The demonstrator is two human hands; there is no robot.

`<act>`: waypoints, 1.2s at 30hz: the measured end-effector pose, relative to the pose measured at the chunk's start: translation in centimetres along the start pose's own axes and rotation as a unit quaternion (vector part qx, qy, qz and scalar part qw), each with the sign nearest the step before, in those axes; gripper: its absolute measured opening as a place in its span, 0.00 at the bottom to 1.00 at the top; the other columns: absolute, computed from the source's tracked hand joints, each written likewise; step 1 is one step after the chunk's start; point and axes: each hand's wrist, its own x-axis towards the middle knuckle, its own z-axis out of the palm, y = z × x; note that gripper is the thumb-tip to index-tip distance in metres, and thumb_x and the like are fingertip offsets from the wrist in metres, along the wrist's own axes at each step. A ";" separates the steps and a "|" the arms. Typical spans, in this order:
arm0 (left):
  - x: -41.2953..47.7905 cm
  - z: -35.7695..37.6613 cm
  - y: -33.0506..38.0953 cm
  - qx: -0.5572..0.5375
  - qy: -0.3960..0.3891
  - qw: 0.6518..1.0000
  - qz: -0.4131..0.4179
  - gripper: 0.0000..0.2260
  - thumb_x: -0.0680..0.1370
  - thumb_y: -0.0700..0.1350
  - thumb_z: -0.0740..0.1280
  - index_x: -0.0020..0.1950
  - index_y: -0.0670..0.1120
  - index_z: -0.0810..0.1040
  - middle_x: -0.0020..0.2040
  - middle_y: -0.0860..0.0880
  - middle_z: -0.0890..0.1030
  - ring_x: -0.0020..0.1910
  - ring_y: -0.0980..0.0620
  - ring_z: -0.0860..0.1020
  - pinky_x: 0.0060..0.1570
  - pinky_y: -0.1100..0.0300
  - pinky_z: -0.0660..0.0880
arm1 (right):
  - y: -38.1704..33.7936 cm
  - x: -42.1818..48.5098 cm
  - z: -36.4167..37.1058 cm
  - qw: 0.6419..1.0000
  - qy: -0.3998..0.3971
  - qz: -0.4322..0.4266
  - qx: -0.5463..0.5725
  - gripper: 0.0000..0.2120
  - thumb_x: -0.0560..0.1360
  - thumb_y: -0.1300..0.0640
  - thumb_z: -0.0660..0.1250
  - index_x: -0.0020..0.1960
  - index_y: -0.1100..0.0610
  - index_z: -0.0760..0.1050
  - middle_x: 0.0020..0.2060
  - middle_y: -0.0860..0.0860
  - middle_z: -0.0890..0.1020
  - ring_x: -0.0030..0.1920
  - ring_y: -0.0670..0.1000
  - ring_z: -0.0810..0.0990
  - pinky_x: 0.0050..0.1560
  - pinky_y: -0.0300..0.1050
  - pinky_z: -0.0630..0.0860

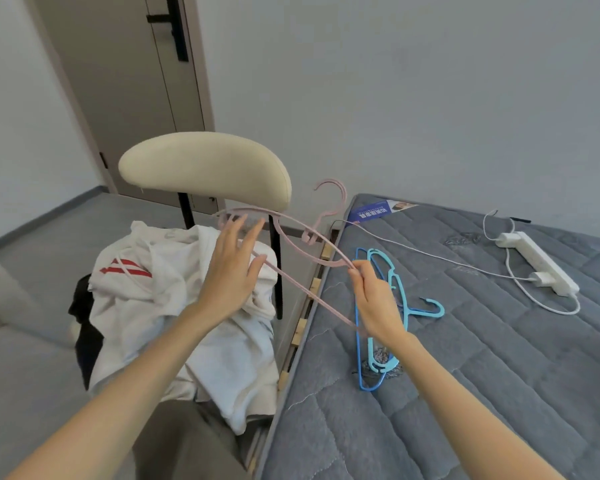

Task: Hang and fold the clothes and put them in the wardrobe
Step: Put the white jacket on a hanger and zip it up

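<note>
A pink hanger [307, 235] hangs in the air in the middle of the frame, stretched between the person's two hands, its hook turned up toward the wall beyond. The right hand [378, 303] pinches one tip of it with curled fingers, right of centre, just above the edge of the bed. The left hand [229, 271] is at the other half, fingers straight and spread wide, the fingertips against the hanger's lower bar without closing on it.

Directly below the left hand, a heap of white clothes [174, 282], one piece with red stripes, lies on the seat of a chair [205, 168] with a cream padded back; a black garment [84, 327] slumps off the heap's left side.

Under the right hand, on the grey quilted mattress [465, 358], lie two more hangers, a light blue one [426, 308] resting over a darker blue one [358, 341]. Further right on the mattress sits a white power strip [537, 261] with a plug in it and a white cable [430, 258] running off toward the hands. A door [125, 81] stands in the upper left.
</note>
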 end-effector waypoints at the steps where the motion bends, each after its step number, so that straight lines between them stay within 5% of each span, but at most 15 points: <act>1: 0.1 -0.9 -0.4 0.045 0.000 0.999 0.013 0.24 0.82 0.44 0.58 0.77 0.50 0.56 0.77 0.47 0.52 0.76 0.48 0.47 0.74 0.51 0.48 | -0.6 -0.2 0.1 1.000 -0.006 -0.017 -0.006 0.10 0.82 0.49 0.51 0.54 0.53 0.68 0.26 0.46 0.68 0.23 0.45 0.63 0.25 0.43 0.60; 5: -0.7 -3.9 -1.9 0.131 0.004 0.991 0.003 0.22 0.83 0.46 0.51 0.77 0.52 0.52 0.78 0.48 0.52 0.77 0.48 0.46 0.72 0.44 0.38 | -3.2 -1.3 1.0 0.997 -0.019 -0.074 -0.009 0.09 0.82 0.52 0.52 0.51 0.55 0.67 0.24 0.45 0.66 0.22 0.45 0.62 0.25 0.40 0.57; 8: -2.0 -6.2 -2.8 0.171 0.060 0.983 0.007 0.20 0.83 0.44 0.53 0.76 0.50 0.61 0.69 0.45 0.68 0.74 0.46 0.59 0.70 0.43 0.33 | -5.1 -2.1 2.1 0.991 -0.051 -0.117 -0.030 0.09 0.82 0.52 0.52 0.51 0.56 0.67 0.23 0.46 0.66 0.22 0.46 0.63 0.25 0.39 0.57; 10: -2.6 -7.9 -3.3 0.177 0.062 0.982 0.023 0.15 0.82 0.43 0.57 0.68 0.46 0.73 0.55 0.44 0.75 0.61 0.44 0.71 0.73 0.40 0.41 | -6.3 -2.6 3.1 0.988 -0.060 -0.135 -0.048 0.11 0.82 0.51 0.51 0.52 0.57 0.68 0.24 0.45 0.67 0.23 0.46 0.66 0.26 0.42 0.61; 13: -4.0 -10.2 -3.9 0.109 0.054 0.992 0.045 0.10 0.80 0.42 0.62 0.57 0.42 0.80 0.42 0.44 0.74 0.43 0.46 0.69 0.63 0.42 0.65 | -8.2 -3.3 4.3 0.984 -0.066 -0.150 -0.071 0.12 0.82 0.49 0.49 0.53 0.55 0.68 0.27 0.45 0.69 0.27 0.51 0.71 0.31 0.47 0.69; 19: -6.7 -12.5 -4.7 0.078 0.019 0.996 0.039 0.11 0.80 0.43 0.62 0.59 0.46 0.81 0.41 0.50 0.68 0.46 0.49 0.66 0.45 0.60 0.61 | -13.4 -3.0 6.5 0.977 -0.147 -0.155 0.009 0.10 0.81 0.47 0.55 0.57 0.50 0.70 0.38 0.40 0.77 0.33 0.40 0.74 0.35 0.41 0.69; 21: -7.1 -12.5 -4.5 0.072 -0.002 0.997 0.041 0.11 0.80 0.43 0.62 0.59 0.45 0.80 0.42 0.49 0.70 0.48 0.47 0.69 0.48 0.60 0.62 | -15.6 -2.8 7.4 0.974 -0.175 -0.117 0.078 0.11 0.80 0.44 0.57 0.54 0.49 0.72 0.41 0.40 0.79 0.34 0.39 0.75 0.37 0.40 0.71; 23: -7.2 -12.4 -4.3 0.051 -0.001 0.998 0.037 0.11 0.79 0.43 0.63 0.60 0.43 0.79 0.44 0.47 0.74 0.50 0.46 0.72 0.61 0.60 0.62 | -17.4 -2.6 8.1 0.964 -0.200 -0.052 0.168 0.14 0.79 0.43 0.57 0.51 0.51 0.74 0.39 0.40 0.82 0.35 0.41 0.79 0.36 0.38 0.74; 26: -7.4 -12.1 -4.4 0.000 0.021 1.000 0.016 0.14 0.78 0.42 0.66 0.64 0.44 0.75 0.45 0.51 0.74 0.48 0.53 0.72 0.69 0.56 0.59 | -18.2 -1.9 8.6 0.930 -0.224 0.032 0.289 0.15 0.81 0.46 0.55 0.48 0.52 0.77 0.34 0.43 0.83 0.31 0.45 0.81 0.30 0.36 0.75; 29: -7.5 -11.4 -4.9 -0.016 0.104 0.994 -0.010 0.14 0.79 0.42 0.64 0.65 0.46 0.73 0.56 0.49 0.72 0.55 0.53 0.70 0.58 0.59 0.67 | -16.8 -1.1 8.2 0.935 -0.183 0.056 0.299 0.15 0.82 0.50 0.55 0.50 0.55 0.79 0.34 0.48 0.84 0.29 0.47 0.81 0.28 0.37 0.75; 32: -7.8 -10.3 -6.2 -0.026 0.228 0.971 -0.060 0.08 0.79 0.40 0.61 0.57 0.45 0.73 0.53 0.52 0.70 0.53 0.54 0.68 0.53 0.57 0.68 | -14.5 -0.2 7.8 0.953 -0.064 0.079 0.284 0.15 0.82 0.51 0.55 0.47 0.53 0.79 0.37 0.51 0.84 0.32 0.44 0.81 0.31 0.39 0.76; 36: -8.5 -6.8 -9.1 -0.069 0.187 0.953 -0.227 0.16 0.74 0.37 0.65 0.60 0.40 0.68 0.58 0.45 0.67 0.61 0.44 0.65 0.61 0.58 0.61 | -12.7 0.9 7.4 0.959 0.038 0.088 0.268 0.15 0.82 0.50 0.55 0.41 0.46 0.76 0.37 0.48 0.82 0.34 0.42 0.81 0.39 0.44 0.77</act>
